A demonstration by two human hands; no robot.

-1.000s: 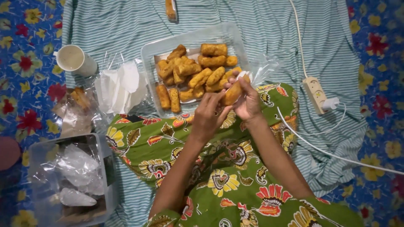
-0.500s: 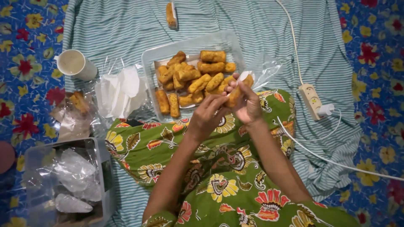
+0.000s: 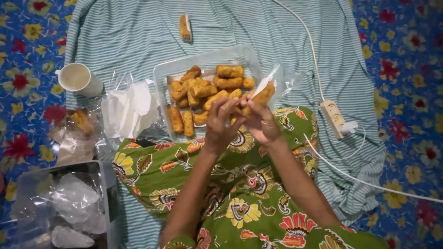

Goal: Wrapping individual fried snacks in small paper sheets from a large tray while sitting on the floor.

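Head view: both hands meet just right of the frame's centre, over a lap in green flowered cloth (image 3: pixel 240 193). The left hand (image 3: pixel 220 125) and right hand (image 3: pixel 262 123) are closed together around one fried roll (image 3: pixel 261 97), which sticks up and to the right from the fingers. A thin clear wrapper (image 3: pixel 277 79) lies along the roll's upper end.

Just above and left of the hands sits a clear tray (image 3: pixel 161 78) on a striped cloth (image 3: pixel 138 32), filled with more browned rolls. One lone roll (image 3: pixel 185 27) lies at the top centre of the frame, well apart from the tray.

Left of the tray lies a stack of white papers (image 3: pixel 129 108) in clear plastic; further left stands a white cup (image 3: pixel 78 79). At the lower left, a clear box (image 3: pixel 104 184) holds crumpled plastic bags. At the right, a white power strip (image 3: pixel 334 118) lies with its cord running up and across the cloth.
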